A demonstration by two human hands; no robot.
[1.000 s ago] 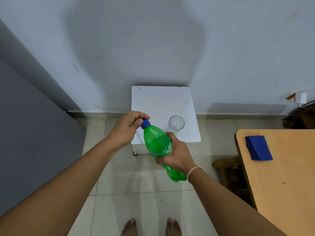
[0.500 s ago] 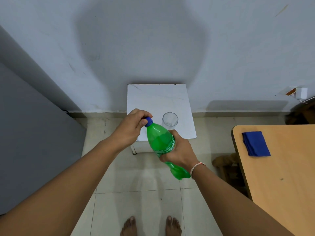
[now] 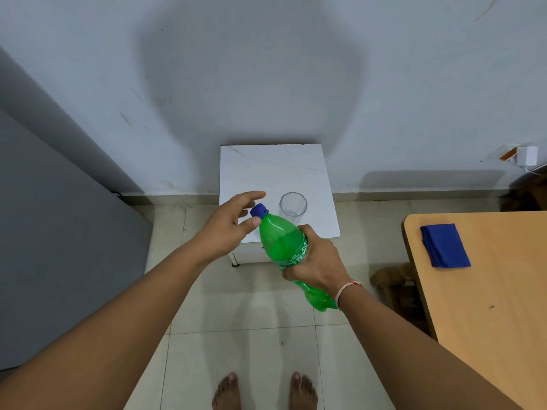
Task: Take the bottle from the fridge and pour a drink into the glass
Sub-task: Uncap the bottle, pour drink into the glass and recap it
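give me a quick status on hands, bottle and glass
Right hand gripping green bottle, tilted, blue cap on. Left hand open beside cap. Glass empty on white table, path clear.

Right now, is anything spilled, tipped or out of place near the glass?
Nothing stands out. The glass stands upright and empty on the white table, no spill visible. The capped bottle is tilted in the right hand.
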